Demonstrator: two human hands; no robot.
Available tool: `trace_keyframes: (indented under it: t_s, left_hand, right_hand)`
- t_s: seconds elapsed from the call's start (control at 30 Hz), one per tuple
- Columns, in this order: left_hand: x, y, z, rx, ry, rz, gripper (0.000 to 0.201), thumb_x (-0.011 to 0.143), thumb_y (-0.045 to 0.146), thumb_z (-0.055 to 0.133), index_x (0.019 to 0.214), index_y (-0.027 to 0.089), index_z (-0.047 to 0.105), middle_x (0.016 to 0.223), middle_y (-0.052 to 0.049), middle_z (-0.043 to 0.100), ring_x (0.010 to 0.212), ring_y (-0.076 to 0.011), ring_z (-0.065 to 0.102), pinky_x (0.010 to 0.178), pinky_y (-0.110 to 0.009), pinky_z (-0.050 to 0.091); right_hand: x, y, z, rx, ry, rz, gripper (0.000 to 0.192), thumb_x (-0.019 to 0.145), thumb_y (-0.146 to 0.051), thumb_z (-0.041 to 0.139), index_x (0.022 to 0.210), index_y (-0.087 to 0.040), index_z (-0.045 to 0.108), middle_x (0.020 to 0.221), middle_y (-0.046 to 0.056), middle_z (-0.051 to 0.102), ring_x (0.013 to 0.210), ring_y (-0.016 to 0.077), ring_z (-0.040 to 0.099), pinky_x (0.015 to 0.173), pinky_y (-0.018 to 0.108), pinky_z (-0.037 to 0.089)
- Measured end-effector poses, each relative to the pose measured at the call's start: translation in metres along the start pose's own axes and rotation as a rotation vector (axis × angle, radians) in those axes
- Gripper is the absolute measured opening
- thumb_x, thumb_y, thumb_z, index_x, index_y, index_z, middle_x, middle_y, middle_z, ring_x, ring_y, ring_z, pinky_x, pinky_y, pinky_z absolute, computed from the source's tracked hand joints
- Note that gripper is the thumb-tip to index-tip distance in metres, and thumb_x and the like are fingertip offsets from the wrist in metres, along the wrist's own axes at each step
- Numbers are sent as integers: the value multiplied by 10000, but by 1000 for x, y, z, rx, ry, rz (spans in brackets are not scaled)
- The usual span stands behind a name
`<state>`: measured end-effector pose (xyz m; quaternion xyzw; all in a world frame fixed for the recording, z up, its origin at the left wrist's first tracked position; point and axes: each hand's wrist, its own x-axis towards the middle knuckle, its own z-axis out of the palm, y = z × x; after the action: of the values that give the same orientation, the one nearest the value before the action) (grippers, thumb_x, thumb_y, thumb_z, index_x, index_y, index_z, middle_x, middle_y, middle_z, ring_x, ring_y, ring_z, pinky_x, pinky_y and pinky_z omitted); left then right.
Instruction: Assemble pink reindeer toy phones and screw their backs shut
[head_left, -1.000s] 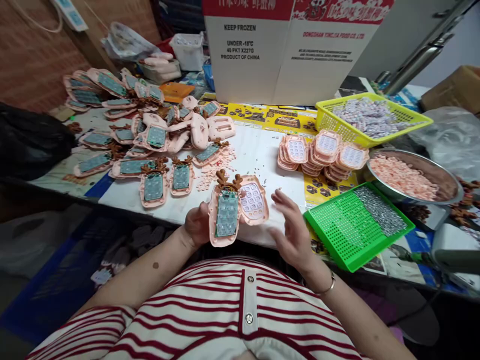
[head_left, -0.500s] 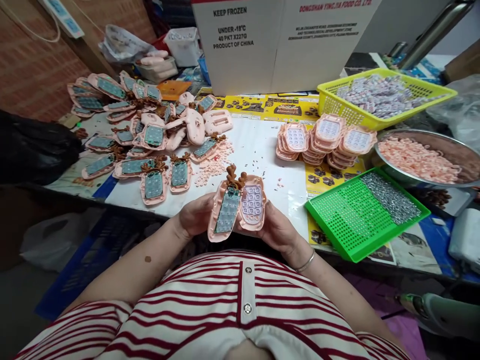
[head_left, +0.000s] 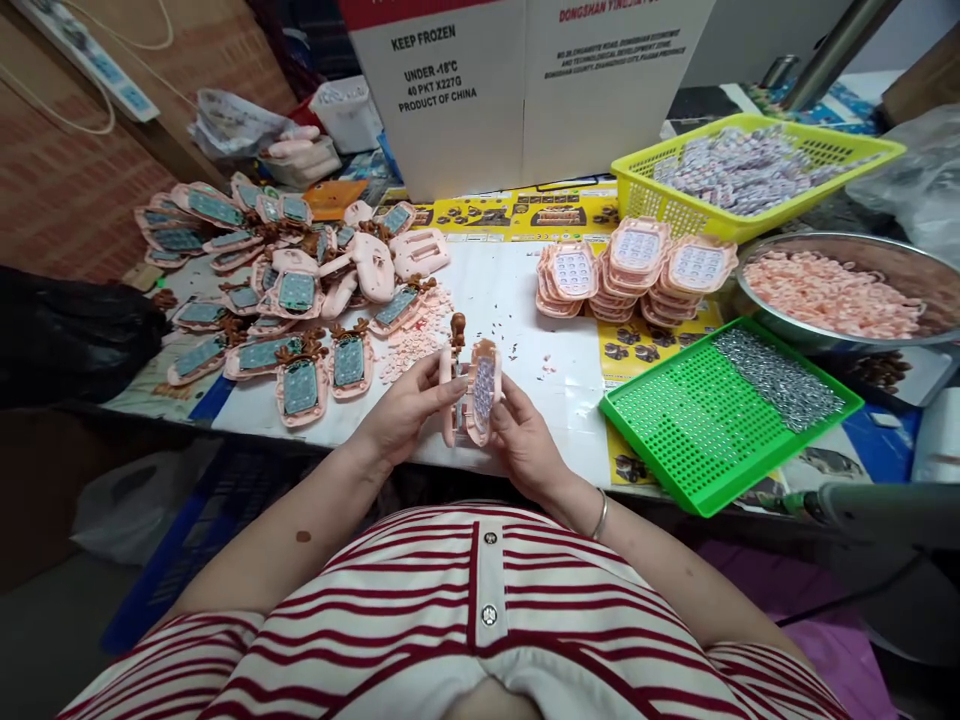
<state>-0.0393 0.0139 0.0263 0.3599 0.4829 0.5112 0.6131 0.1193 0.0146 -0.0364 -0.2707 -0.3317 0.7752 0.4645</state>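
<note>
My left hand (head_left: 409, 405) is closed on a pink shell half (head_left: 448, 425) with brown antlers at its top, turned edge-on so its circuit board hardly shows. In my right hand (head_left: 529, 440) is a pink keypad half (head_left: 482, 395) with pale round keys, tilted to face the first. The two halves stand upright side by side, close together, with a narrow gap between them. Whether their lower edges touch I cannot tell. Beyond my left hand lie loose pink button pieces (head_left: 409, 352) and several antlered shells with boards (head_left: 302, 388).
Stacked keypad halves (head_left: 637, 245) stand right of centre. Farther right are a yellow basket (head_left: 630, 195) of small packets, a metal bowl (head_left: 930, 270) of pink rings and a green tray (head_left: 660, 440) of screws. A white carton (head_left: 510, 130) stands at the back.
Both halves have turned from facing me to nearly edge-on, their inner sides toward each other. My hands have shifted up slightly, and the head view has moved a little.
</note>
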Motion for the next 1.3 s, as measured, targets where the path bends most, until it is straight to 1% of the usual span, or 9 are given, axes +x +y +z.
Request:
trace_keyframes:
  t_s: [0.23, 0.33, 0.5, 0.63, 0.73, 0.83, 0.97, 1.13, 1.3]
  left_hand:
    - [4, -10, 8, -9, -13, 31, 526, 632, 363, 942, 1045, 147, 698, 884, -38, 725, 770, -157, 686, 708, -238, 550]
    - [5, -14, 7, -14, -28, 28, 509, 642, 332, 939, 1053, 147, 701, 865, -20, 710, 743, -137, 669, 709, -223, 548]
    - [4, -25, 7, -209, -62, -25, 463, 663, 277, 908, 1063, 153, 711, 843, -21, 719, 675, -139, 669, 646, -234, 551]
    - [10, -33, 4, -517, 5, -83, 366, 810, 340, 750, 1113, 138, 716, 956, -100, 776, 872, -260, 747, 836, -389, 597]
    - [16, -36, 2, -647, 25, -102, 461, 962, 465, 542, 1184, 93, 699, 1091, -179, 772, 1038, -322, 738, 958, -491, 570]
    - [19, -38, 1, -695, 63, -161, 569, 1021, 543, 403, 1145, 75, 703, 1021, -189, 778, 934, -301, 760, 910, -489, 597]
    - [21, -38, 0, -655, 126, -249, 508, 1033, 513, 431, 1018, 91, 714, 829, -135, 772, 703, -230, 752, 741, -373, 630]
    - [19, -36, -6, -607, 163, -268, 398, 988, 471, 571, 972, 102, 717, 753, -101, 754, 640, -202, 733, 657, -305, 614]
    - [12, -37, -10, -521, 145, -323, 359, 915, 448, 687, 903, 91, 718, 724, -102, 742, 605, -196, 719, 604, -285, 588]
  right_hand:
    - [2, 8, -4, -150, -59, -81, 647, 831, -447, 786, 1425, -320, 563, 847, -50, 689, 681, 87, 594, 701, 250, 530]
    - [2, 11, -5, -186, -54, -98, 611, 842, -422, 777, 1406, -302, 575, 994, -13, 707, 718, 88, 607, 724, 263, 547]
    - [-2, 8, -4, -205, 13, -126, 632, 813, -417, 803, 1395, -306, 583, 1337, 53, 668, 1003, 159, 685, 882, 322, 587]
    - [-4, -1, -3, -141, 103, -163, 568, 807, -420, 812, 1335, -308, 635, 1351, 37, 698, 1174, 193, 673, 1065, 379, 548]
    - [-5, -9, -8, 6, 149, -139, 493, 826, -486, 782, 1269, -304, 664, 1287, 27, 740, 1143, 202, 704, 1046, 402, 575]
    - [-6, -18, -18, 110, 185, -88, 441, 826, -549, 762, 1171, -282, 698, 1169, 16, 780, 984, 190, 751, 913, 375, 641]
    - [-8, -27, -33, 168, 230, -17, 479, 759, -563, 820, 1140, -297, 701, 1088, -13, 792, 915, 184, 770, 762, 327, 667]
    - [-7, -29, -36, 132, 226, 21, 521, 763, -568, 814, 1188, -293, 687, 1116, 4, 785, 932, 189, 770, 766, 324, 666]
    - [-7, -29, -34, 29, 222, 35, 419, 840, -584, 731, 1144, -297, 695, 1121, 15, 781, 955, 181, 760, 795, 329, 656]
